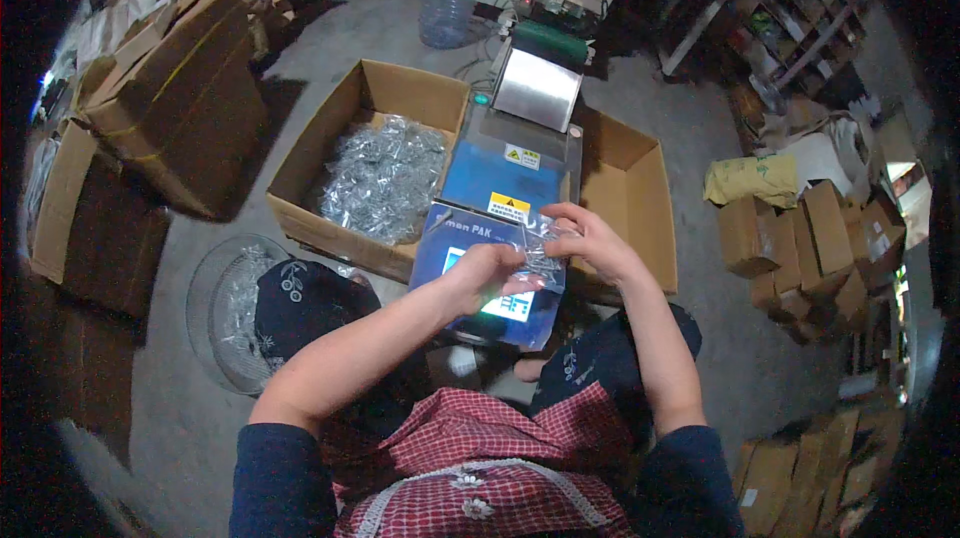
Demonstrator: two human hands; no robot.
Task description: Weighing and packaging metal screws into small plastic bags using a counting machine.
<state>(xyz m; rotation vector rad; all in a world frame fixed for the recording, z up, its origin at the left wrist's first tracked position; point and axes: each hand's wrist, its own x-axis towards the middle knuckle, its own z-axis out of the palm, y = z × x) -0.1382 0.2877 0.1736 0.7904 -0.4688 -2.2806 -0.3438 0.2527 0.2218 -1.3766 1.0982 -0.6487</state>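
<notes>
My left hand [484, 272] and my right hand [597, 246] meet over the near end of a blue tabletop machine [468, 230]. Between them is a small clear plastic bag [538, 256] with shiny pieces showing in it; the fingers of each hand are closed on one side of it. What the pieces are is too small to tell. Just below the hands glows the machine's screen [508, 306], partly covered by them. To the machine's left, a cardboard box [300, 221] holds a heap of shiny, clear-looking packets [385, 178].
Right of the machine stands another open carton [642, 178]. A round mesh basket [205, 323] with shiny pieces sits on the floor by my left knee. Large cartons [185, 103] are stacked at left, smaller boxes [825, 233] at right. Beyond is a water jug [445, 18].
</notes>
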